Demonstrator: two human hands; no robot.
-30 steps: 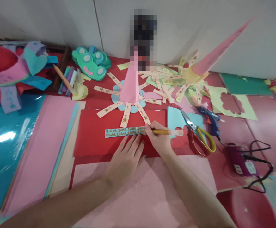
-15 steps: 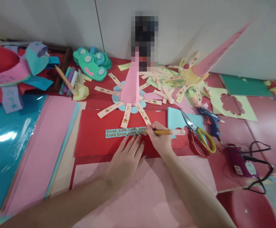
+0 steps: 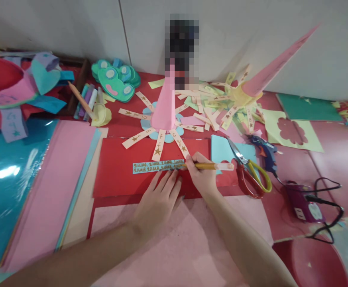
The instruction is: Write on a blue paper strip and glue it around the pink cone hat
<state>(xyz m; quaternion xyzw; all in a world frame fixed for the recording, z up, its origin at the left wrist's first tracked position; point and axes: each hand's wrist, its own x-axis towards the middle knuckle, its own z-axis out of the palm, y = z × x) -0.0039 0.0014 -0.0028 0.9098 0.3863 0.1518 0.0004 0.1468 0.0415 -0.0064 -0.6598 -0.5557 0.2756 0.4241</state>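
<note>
A narrow light-blue paper strip with two rows of gold handwriting lies on a red sheet. My left hand rests flat with its fingers spread, fingertips along the strip's lower edge. In my right hand is a gold pen, gripped near its point, which is at the strip's right end. Just behind stands a pink paper cone on a blue scalloped base, ringed by cream strips bearing letters and stars.
Scissors, a blue glue gun and a purple power adapter with black cable lie to the right. Loose strips and a second pink cone are behind. Stacked coloured sheets, markers and green frog cutouts sit left.
Almost nothing differs. Both hands, the pen and the paper strip keep their places; the whole view has shifted very slightly.
</note>
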